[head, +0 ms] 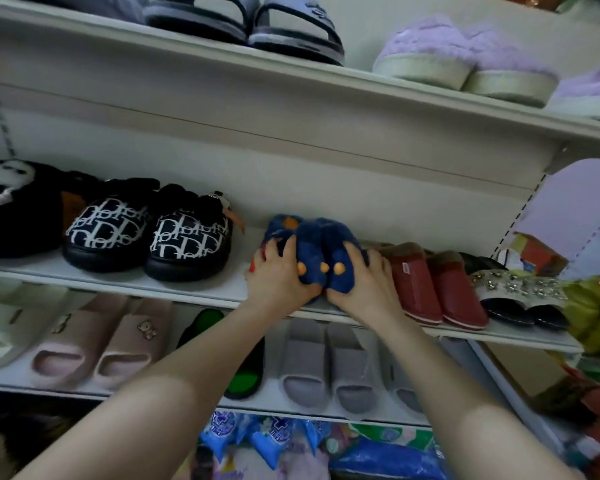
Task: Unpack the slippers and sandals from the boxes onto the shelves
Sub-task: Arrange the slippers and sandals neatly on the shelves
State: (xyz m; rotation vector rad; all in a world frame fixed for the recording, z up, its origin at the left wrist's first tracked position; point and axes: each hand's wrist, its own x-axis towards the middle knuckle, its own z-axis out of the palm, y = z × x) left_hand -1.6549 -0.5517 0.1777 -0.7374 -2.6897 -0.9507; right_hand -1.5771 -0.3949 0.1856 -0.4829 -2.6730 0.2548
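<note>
Fingers (272, 252) of both hands curl round the pair of fluffy dark-blue slippers with small orange nubs (321, 252), pressing the two together so they fit the gap on the long white middle shelf (201, 289). That gap lies between the black monogram-print slippers (149, 233) and the red fleece-lined slippers (437, 282), toes facing out like their neighbours. Left hand (278, 282) clasps one side, right hand (364, 282) the other.
</note>
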